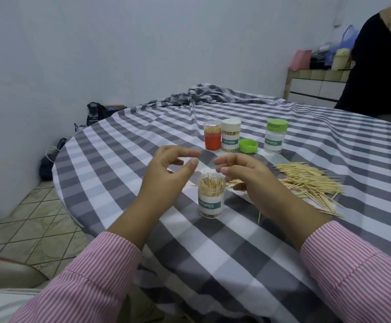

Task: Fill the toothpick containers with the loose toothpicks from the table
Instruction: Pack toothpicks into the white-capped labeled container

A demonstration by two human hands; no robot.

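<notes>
My left hand [166,169] and right hand [243,176] hover over the open jar [211,197] of toothpicks on the bench [236,248], fingers loosely curled, each grip holding nothing. The loose toothpicks [306,183] lie right of the jar.

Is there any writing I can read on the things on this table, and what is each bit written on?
"TOOTHPICK": green band on the white-capped container.
"TOOTHPICK": green band on the green-capped container.
"OOTHPICK": green band on the open container between the hands; its first letter curves out of sight.
The red-labelled container shows no readable text.
</notes>
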